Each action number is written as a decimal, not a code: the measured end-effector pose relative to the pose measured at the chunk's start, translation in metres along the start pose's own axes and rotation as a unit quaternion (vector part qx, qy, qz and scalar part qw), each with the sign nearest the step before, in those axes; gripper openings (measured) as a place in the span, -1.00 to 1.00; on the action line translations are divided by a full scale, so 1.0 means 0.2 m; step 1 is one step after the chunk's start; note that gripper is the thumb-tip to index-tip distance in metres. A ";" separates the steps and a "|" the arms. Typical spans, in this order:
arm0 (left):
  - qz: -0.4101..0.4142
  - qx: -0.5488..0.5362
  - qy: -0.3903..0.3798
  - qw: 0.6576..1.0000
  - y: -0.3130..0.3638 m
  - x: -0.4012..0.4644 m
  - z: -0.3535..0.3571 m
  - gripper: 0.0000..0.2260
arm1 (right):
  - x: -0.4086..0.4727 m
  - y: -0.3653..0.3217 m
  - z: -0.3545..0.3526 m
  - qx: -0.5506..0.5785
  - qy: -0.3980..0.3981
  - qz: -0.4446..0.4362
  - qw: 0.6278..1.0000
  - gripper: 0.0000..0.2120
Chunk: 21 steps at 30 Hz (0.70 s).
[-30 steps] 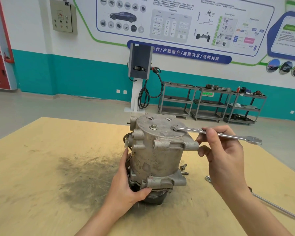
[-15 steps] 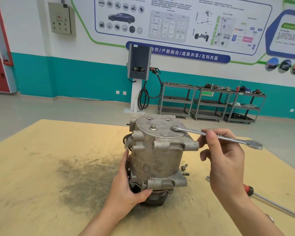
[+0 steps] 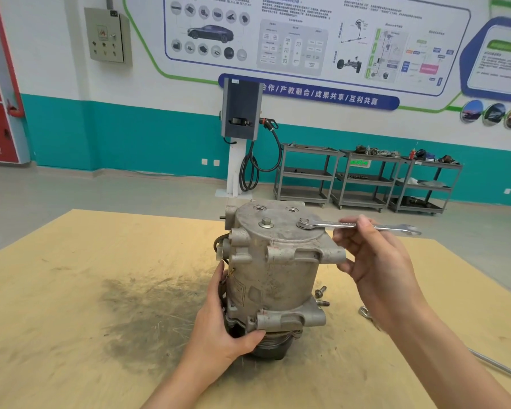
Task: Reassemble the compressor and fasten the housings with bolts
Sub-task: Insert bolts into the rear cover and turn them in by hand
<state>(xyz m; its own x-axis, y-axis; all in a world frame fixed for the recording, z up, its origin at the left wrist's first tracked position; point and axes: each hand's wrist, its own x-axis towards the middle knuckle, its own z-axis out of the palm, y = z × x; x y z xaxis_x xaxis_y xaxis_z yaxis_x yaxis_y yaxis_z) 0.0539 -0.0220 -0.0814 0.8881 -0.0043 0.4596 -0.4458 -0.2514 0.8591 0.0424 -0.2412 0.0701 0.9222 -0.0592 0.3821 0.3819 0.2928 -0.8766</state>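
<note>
The left hand [image 3: 219,329] is clamped round the lower left side of the compressor [image 3: 275,278], thumb curled under a lug near its base and fingers behind its flank; the compressor stands upright on its dark pulley end on the tan wooden surface [image 3: 71,335], just right of a grey scuffed smear on the wood. The right hand [image 3: 378,261], to the right of the compressor, pinches the shank of a combination wrench [image 3: 357,226] between thumb and fingers, the remaining fingers loosely curled near the housing's right lug; the wrench lies nearly level, its ring end seated over a bolt on the right of the compressor's top face, its open end pointing away to the right. A second bolt [image 3: 266,223] stands at the middle of that top face; two loose bolts [image 3: 320,291] lie on the surface just right of the compressor's base. Beyond the compressor, across the floor, stand a charging post [image 3: 241,113] and grey shelf carts [image 3: 366,178] against the teal-banded wall.
</note>
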 end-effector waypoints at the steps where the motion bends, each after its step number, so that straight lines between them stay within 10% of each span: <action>1: 0.002 -0.001 0.001 1.000 0.00 0.00 0.00 0.01 | 0.00 0.00 0.00 0.000 0.000 -0.005 1.000 -0.76; 21: 0.001 -0.010 0.002 1.000 0.01 0.00 0.00 0.15 | -0.10 -0.01 0.02 -0.149 0.018 -0.179 0.972 -0.74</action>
<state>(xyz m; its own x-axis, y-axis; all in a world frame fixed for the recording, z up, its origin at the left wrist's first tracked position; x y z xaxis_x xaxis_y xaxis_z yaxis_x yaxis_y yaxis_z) 0.0534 -0.0216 -0.0796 0.8866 -0.0001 0.4625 -0.4499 -0.2317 0.8625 0.0222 -0.2369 0.0646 0.7265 -0.1420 0.6724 0.6742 -0.0425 -0.7374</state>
